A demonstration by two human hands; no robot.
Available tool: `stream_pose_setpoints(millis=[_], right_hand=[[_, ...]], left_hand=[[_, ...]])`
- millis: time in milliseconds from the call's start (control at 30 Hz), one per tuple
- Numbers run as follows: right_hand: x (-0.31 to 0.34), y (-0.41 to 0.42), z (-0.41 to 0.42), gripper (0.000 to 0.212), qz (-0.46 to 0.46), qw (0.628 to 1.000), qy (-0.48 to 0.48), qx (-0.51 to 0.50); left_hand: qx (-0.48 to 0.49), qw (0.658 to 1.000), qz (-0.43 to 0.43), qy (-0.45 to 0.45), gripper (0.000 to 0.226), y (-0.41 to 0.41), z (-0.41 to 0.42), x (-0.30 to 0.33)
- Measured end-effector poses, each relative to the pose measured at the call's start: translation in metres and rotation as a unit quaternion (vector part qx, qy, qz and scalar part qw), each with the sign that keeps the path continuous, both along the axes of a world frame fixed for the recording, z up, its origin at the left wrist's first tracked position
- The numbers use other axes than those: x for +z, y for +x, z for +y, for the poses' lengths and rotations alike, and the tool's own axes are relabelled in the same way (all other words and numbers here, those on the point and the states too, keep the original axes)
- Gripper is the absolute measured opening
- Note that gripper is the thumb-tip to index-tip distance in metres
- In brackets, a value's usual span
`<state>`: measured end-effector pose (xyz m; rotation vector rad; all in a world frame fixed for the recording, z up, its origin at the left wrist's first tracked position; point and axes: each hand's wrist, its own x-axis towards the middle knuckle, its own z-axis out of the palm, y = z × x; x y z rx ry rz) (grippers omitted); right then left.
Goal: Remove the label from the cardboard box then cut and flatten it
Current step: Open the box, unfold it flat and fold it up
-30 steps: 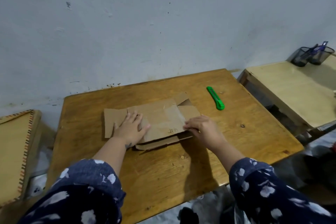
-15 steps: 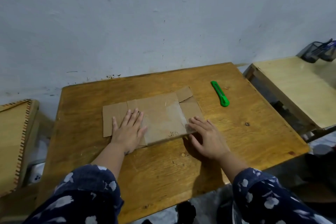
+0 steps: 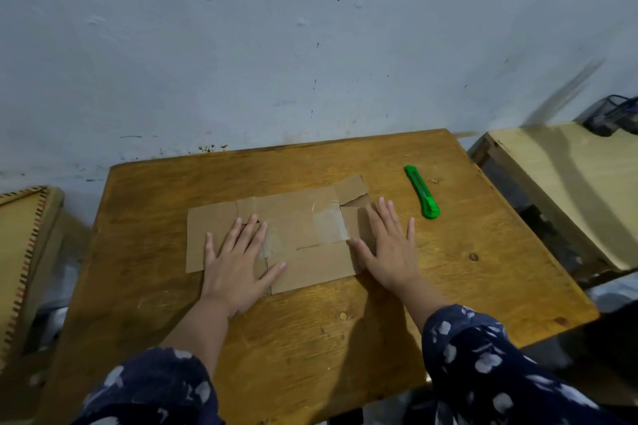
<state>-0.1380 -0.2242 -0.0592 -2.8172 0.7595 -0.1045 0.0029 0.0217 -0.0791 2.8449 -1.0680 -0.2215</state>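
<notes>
Cardboard (image 3: 303, 235) is laid flat under both hands, long axis running from the left hand (image 3: 238, 262) to the right hand (image 3: 390, 248). Both palms are spread open and pressed down, nothing gripped. Cutter (image 3: 422, 191) is nearest the right hand, just beyond its fingertips.

A second ago the cardboard box (image 3: 276, 245) lay loosely folded, its layers lifted under curled fingers. Now it lies pressed flat on the desk (image 3: 310, 338). The left hand (image 3: 234, 266) has spread out, palm down, on the cardboard's left part. The right hand (image 3: 386, 252), which had been pinching the edge by the writing, now lies flat with fingers splayed over the box's right edge and the wood beside it.
</notes>
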Motion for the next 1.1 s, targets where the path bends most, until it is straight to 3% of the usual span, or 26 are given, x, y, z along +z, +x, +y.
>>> stream_pose_setpoints(millis=[200,433,700,933,1100], right_hand=[[-0.003,0.011,-0.021,0.07,0.008,0.997,0.069,-0.027],[0.012,0.023,-0.002,0.065,-0.099,0.973,0.205,-0.041],[0.026,0.044,0.041,0.068,-0.104,0.97,0.218,0.039],[-0.007,0.06,0.073,0.061,0.027,0.996,0.034,0.083],[-0.009,0.064,0.077,0.062,0.081,0.993,-0.001,0.083]], left_hand=[[0.003,1.0,-0.017,-0.026,0.082,0.0,0.0,-0.003],[0.008,0.999,-0.013,-0.029,0.083,0.001,-0.001,-0.001],[0.012,1.0,-0.015,-0.025,0.084,0.0,-0.003,0.001],[0.014,1.0,-0.014,-0.017,0.082,-0.001,-0.004,0.003],[0.012,1.0,-0.013,-0.01,0.081,-0.001,-0.004,0.003]])
